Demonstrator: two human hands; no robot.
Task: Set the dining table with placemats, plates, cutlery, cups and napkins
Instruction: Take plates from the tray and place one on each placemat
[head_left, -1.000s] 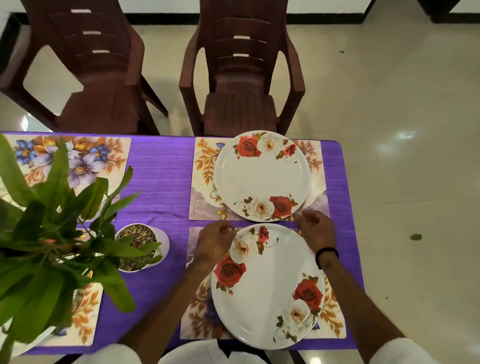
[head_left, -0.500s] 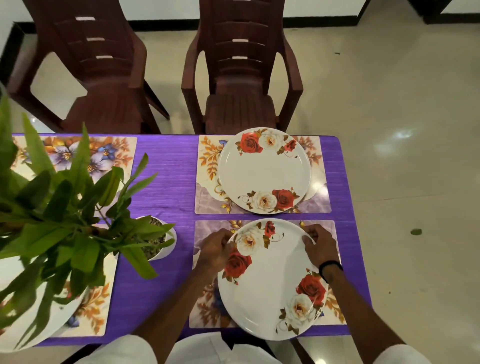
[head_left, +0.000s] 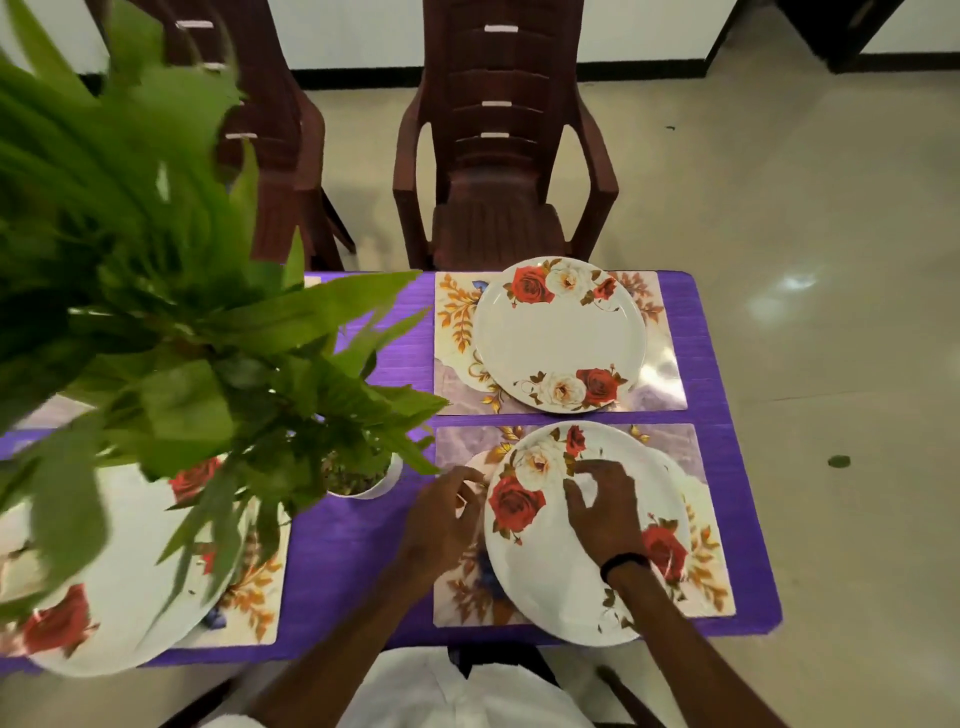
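A white plate with red and cream roses (head_left: 566, 577) lies on the near floral placemat (head_left: 714, 525) on the purple table. My left hand (head_left: 441, 517) is just off the plate's left rim, fingers loosely curled, holding nothing. My right hand (head_left: 602, 514), with a black wristband, is over the plate's upper middle with its fingers spread and relaxed. A second rose plate (head_left: 561, 338) sits on the far placemat (head_left: 667, 387). A third rose plate (head_left: 119, 597) lies at the near left on another placemat (head_left: 260, 603), partly hidden by leaves.
A leafy green plant (head_left: 171, 322) in a small white pot (head_left: 366, 486) fills the left of the view and hides much of the table. Two dark red plastic chairs (head_left: 498, 171) stand at the table's far side. Tiled floor lies to the right.
Both hands have come off the near plate's rim. My right hand moved left from the right rim to over the plate. The view swung, so the plant now looms larger.
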